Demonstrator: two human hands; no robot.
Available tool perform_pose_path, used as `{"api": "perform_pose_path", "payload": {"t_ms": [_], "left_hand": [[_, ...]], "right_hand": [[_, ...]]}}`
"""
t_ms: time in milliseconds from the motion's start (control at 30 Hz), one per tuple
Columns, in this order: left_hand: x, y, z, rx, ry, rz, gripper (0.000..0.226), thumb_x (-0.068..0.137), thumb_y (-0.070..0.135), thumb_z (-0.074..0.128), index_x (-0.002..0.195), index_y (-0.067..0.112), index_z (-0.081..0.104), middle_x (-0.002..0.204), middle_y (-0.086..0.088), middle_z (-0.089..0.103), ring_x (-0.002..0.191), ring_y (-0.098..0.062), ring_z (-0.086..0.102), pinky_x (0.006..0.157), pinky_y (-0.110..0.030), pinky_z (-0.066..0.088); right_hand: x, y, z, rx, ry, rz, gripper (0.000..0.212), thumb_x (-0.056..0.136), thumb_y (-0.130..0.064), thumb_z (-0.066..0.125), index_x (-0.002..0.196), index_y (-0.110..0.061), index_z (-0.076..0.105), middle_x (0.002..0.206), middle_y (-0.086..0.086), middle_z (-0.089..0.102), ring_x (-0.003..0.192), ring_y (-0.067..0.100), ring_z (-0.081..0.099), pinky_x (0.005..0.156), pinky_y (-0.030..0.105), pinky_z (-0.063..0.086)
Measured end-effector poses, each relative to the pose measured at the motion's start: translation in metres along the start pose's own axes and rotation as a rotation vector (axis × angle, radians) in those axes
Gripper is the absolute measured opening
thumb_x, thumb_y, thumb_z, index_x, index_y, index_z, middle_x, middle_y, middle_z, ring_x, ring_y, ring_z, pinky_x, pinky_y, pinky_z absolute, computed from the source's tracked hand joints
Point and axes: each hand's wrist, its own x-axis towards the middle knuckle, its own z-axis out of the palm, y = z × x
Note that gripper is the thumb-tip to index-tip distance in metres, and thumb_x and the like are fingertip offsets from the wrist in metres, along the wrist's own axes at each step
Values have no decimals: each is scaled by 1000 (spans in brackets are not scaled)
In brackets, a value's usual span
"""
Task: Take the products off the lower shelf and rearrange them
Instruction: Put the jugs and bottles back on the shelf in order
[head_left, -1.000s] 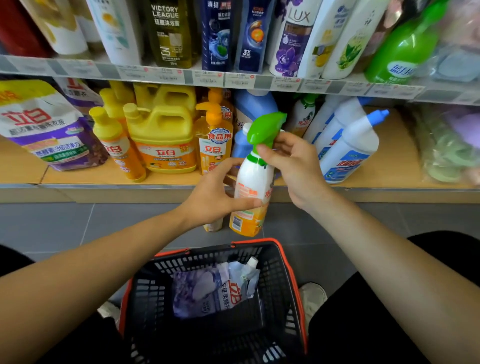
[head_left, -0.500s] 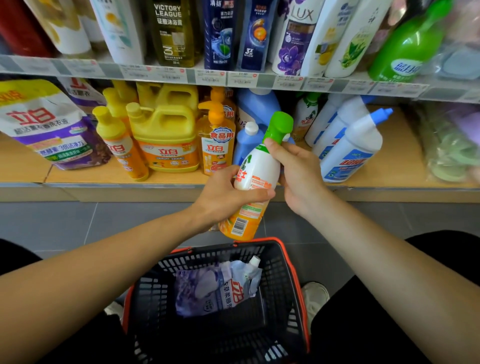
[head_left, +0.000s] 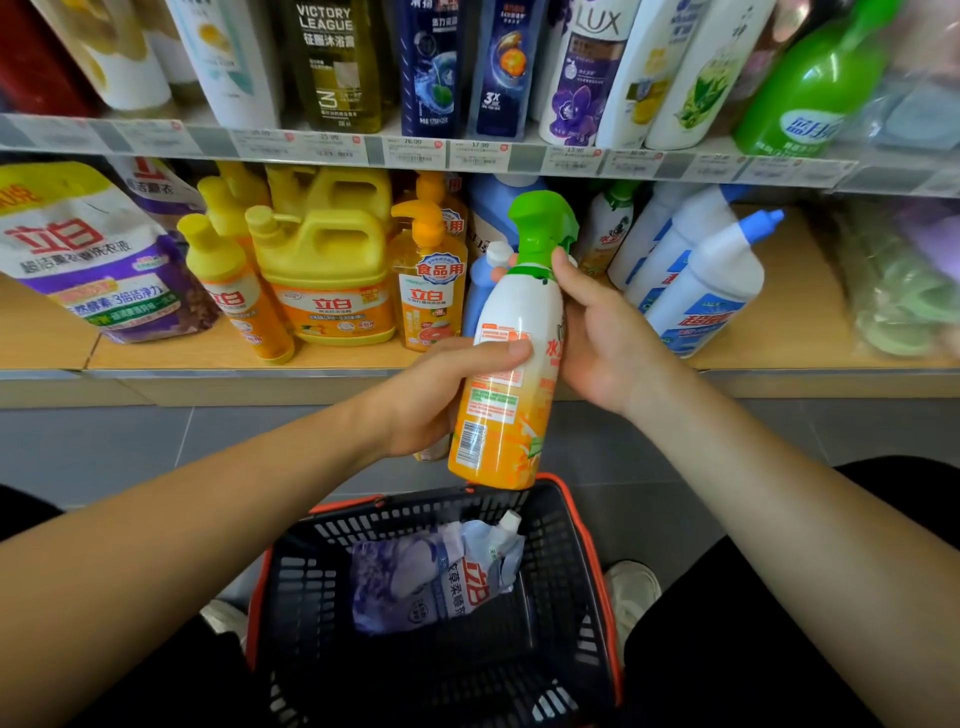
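Fingers (head_left: 501, 352) of left hand (head_left: 431, 400) curled round spray bottle (head_left: 519, 306) at mid-body, thumb across the label. Right hand (head_left: 605, 338) wraps the neck, thumb just under the green trigger head. Bottle tilted, held in the air before the lower shelf (head_left: 810, 291), base just above the basket (head_left: 589, 525) rim; pouch (head_left: 441, 577) lies in basket.

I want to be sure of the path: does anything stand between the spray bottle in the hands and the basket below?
Nothing visible does. The left hand and the right hand hold the spray bottle just above the far rim of the basket. Inside lies only a refill pouch, with bare floor beside it.
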Motion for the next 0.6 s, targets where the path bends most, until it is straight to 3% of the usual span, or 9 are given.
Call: {"api": "perform_pose_path", "payload": {"t_ms": [67,167,233,300,400,533,600], "left_hand": [[0,1,1,55,23,2,42,81,37,71,115,13,69,111,-14,75,99,-28,74,84,-38,62],[3,-1,6,201,136,29,44,81,41,79,115,14,69,105,-10,78,97,-27,75,82,-39,62],[5,-3,9,282,228,77,39,82,40,82,110,16,70,97,-5,79,89,-21,77,74,-33,61],[6,-6,9,332,290,121,38,81,39,82,108,15,71,95,-2,79,86,-17,77,70,-27,61],[5,-7,5,364,314,122,38,82,36,82,110,14,71,97,-1,79,87,-14,77,69,-26,61],[6,-6,-1,227,240,22,9,91,28,71,95,19,73,85,2,78,76,-14,75,58,-24,56],[7,0,-6,174,264,11,11,90,31,67,88,21,71,77,2,75,68,-12,72,55,-24,55]], "right_hand": [[0,-1,1,-44,42,-22,32,90,-40,60,108,-19,77,121,11,71,105,23,70,93,42,57],[1,0,3,-190,244,-66,39,91,-35,68,121,-9,67,121,18,70,108,32,68,97,55,53],[-1,3,5,-331,362,-127,32,89,-31,73,109,-6,72,111,18,73,104,35,70,91,58,56],[-5,6,8,-439,372,-175,21,85,-27,77,95,-9,76,100,14,75,94,31,74,84,51,60],[-8,15,10,-519,340,-184,23,82,-23,81,98,-7,75,96,14,76,89,29,75,80,44,62],[-3,11,1,-380,352,-115,25,82,-15,79,104,-5,75,103,17,75,92,30,74,83,42,61],[-1,5,-5,-277,322,-93,27,83,-11,76,109,-2,73,108,18,74,90,26,73,80,40,60]]}}
